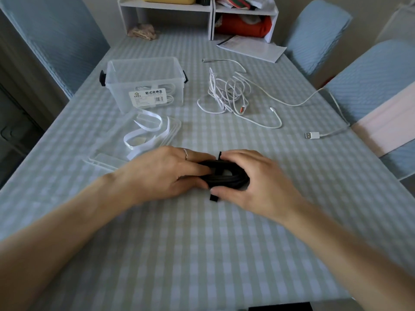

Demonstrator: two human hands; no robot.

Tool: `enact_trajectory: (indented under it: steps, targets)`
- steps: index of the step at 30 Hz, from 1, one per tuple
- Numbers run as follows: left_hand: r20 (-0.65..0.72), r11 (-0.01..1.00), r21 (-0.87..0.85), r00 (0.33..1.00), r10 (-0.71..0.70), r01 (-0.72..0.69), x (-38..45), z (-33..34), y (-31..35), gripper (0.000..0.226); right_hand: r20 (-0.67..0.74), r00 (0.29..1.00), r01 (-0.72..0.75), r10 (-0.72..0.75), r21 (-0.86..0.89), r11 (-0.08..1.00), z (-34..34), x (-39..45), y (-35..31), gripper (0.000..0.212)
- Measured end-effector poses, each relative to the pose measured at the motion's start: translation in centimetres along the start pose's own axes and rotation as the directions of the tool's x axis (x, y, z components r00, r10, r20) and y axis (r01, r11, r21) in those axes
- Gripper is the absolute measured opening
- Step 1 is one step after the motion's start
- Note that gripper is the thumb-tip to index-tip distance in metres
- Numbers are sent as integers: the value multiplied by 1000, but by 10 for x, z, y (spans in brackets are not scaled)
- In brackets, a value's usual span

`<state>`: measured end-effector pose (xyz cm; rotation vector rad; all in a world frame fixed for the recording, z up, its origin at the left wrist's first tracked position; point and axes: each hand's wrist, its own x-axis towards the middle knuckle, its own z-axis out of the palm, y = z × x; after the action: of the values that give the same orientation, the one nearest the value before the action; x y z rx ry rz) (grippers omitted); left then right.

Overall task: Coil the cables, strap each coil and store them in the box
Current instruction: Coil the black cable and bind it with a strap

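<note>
A coiled black cable [226, 179] lies on the checked tablecloth near the middle of the table. My left hand [164, 171] grips its left side. My right hand [251, 178] curls round its right side, and a black strap [214, 197] sticks out below the thumb and above the fingers. The clear plastic box [143, 84] stands open at the back left with white coils inside. A tangle of white cables [231, 93] lies to the right of the box, one USB plug [312, 135] trailing right. White straps [146, 131] lie in front of the box.
The clear box lid [103, 161] lies flat left of my left hand. Papers [251, 48] and a white shelf unit [197, 16] sit at the far edge. Blue-covered chairs [370, 86] stand along the right side and another at the far left.
</note>
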<state>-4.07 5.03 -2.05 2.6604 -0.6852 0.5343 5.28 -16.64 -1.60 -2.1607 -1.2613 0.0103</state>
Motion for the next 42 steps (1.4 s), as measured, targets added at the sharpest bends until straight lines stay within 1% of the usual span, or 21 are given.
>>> enact_trajectory:
  steps: [3,6,10,14,18,19,21,23,25,26,28,30,33,37,39,42]
  targets:
    - [3,1000,-26,1000,1,-1,2,0,0,31,51,998,-33,34,-28,999,1,2,4,68]
    - [4,1000,-14,1000,-11,11,2,0,0,32,56,997,-56,60,-63,996,2,0,6,77]
    - [7,999,-24,1000,-29,30,3,0,2,30,99,991,-80,85,-57,995,0,4,10,75]
    - [5,998,-22,998,-65,65,1,1,1,31,160,986,-31,47,-101,994,-4,11,12,70]
    - [9,998,-9,998,-56,56,2,1,-2,27,260,966,45,-5,-151,987,-10,22,20,77]
    - [9,997,-5,997,-75,75,2,1,-2,26,256,966,62,-20,-154,986,-9,24,23,79]
    - [-9,995,5,995,-101,101,2,3,3,24,189,977,127,-94,-172,977,-9,20,27,79]
    - [-28,992,38,992,-123,124,1,6,8,25,109,972,230,-210,-222,948,-8,14,26,70]
    - [-37,985,55,986,-161,163,0,7,11,29,84,955,296,-284,-263,918,-5,8,25,56]
    - [-41,983,48,984,-174,176,0,7,13,30,88,958,288,-274,-249,925,-4,5,23,53]
    - [-50,981,13,980,-195,195,-1,8,14,31,107,977,201,-186,-155,967,-2,1,20,52]
    - [-61,976,-38,974,-217,215,0,8,15,30,111,984,149,-139,-95,984,0,0,20,52]
    - [-90,967,-90,965,-246,238,1,8,13,28,61,990,132,-128,-63,989,5,1,22,47]
    - [-96,960,-138,961,-259,245,2,8,14,32,29,992,118,-119,42,992,12,2,23,44]
    - [-96,962,-146,965,-244,229,4,10,16,32,9,992,125,-126,61,990,12,4,22,42]
    - [-101,958,-145,960,-263,247,6,11,18,31,-23,992,124,-123,68,990,12,4,21,44]
